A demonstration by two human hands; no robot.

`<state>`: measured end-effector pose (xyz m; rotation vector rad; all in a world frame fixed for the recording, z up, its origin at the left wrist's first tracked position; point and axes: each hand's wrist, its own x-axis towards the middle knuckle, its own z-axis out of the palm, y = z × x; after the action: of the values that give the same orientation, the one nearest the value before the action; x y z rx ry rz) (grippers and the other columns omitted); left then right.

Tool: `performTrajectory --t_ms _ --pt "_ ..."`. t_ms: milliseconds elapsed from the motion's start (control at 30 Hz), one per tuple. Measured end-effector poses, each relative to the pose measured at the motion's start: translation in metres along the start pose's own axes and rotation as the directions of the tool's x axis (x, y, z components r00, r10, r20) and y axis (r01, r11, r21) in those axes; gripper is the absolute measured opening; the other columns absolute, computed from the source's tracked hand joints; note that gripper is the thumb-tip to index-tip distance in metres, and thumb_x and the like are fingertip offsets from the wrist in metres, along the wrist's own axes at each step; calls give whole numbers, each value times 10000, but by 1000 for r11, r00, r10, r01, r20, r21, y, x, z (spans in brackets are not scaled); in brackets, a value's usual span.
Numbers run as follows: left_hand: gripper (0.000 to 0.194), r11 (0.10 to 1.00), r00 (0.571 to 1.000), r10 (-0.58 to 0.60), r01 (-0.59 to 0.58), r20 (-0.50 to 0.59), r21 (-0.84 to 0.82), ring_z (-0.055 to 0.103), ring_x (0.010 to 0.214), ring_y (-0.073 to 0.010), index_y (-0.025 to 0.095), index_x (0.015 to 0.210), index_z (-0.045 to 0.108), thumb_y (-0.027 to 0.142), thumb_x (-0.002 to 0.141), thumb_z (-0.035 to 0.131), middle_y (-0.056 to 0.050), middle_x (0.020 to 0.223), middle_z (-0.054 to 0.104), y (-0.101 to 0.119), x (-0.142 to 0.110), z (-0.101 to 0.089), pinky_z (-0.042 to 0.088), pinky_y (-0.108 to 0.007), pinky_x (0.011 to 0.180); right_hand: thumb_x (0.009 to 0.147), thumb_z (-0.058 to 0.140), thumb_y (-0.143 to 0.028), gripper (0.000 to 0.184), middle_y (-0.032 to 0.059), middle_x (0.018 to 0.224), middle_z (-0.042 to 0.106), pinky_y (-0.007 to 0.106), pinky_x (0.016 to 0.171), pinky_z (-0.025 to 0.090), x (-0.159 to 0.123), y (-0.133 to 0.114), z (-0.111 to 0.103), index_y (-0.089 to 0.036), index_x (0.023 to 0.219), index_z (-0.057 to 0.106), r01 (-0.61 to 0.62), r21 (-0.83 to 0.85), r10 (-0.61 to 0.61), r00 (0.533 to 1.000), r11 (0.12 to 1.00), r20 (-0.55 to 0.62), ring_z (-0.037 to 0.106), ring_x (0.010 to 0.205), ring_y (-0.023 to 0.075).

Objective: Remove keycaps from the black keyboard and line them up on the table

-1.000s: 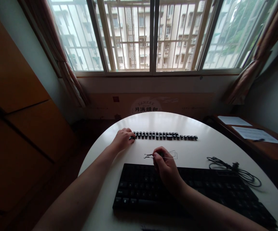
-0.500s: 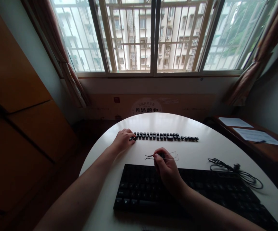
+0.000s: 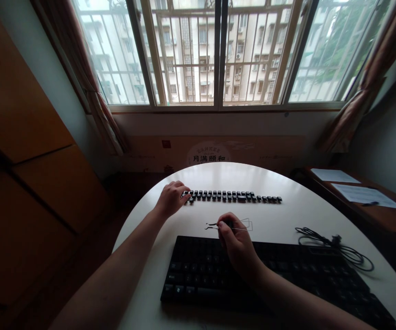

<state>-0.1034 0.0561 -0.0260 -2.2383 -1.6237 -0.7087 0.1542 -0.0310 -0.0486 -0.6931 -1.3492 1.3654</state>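
At ten o'clock on the white table (image 3: pixel 280 224), the left hand (image 3: pixel 173 198) reached the near-left end of two rows of black keycaps (image 3: pixel 234 198), its fingers curled over them; whether it gripped one could not be told. The right hand (image 3: pixel 235 233) was closed around a wire tool (image 3: pixel 212 224), hooked tips toward nine o'clock, wire loop toward three. The keycaps stood at twelve o'clock from that hand. The black keyboard (image 3: pixel 198 275) lay partly beneath the right forearm, a coiled cable (image 3: pixel 336 239) at its two o'clock
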Motion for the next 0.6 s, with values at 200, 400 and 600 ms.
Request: performTrajectory --t_ms 200,400,600 --pt "316 997 969 -73 69 -238 -25 559 723 -180 177 715 598 327 954 457 -43 755 605 10 3 -19 435 -287 687 905 539 -340 150 -78 567 352 200 435 256 1 4 0 -202 849 527 13 30 -12 1000 999 -10 310 489 88" --pt "353 981 953 160 -124 257 -151 498 594 -127 176 644 563 334 944 465 -10 697 595 75 -3 -18 342 -240 558 911 538 -350 155 -84 558 352 193 424 247 2 9 -1 -203 864 525 7 58 -7 1000 998 8 296 475 83" --pt "378 966 732 234 -101 640 -237 557 631 -147 189 727 673 379 945 431 -25 752 678 96 -4 -1 354 -244 564 903 526 -325 138 -91 522 369 189 407 227 0 9 -1 -196 853 523 1 72 -3 1000 997 25 291 448 78"
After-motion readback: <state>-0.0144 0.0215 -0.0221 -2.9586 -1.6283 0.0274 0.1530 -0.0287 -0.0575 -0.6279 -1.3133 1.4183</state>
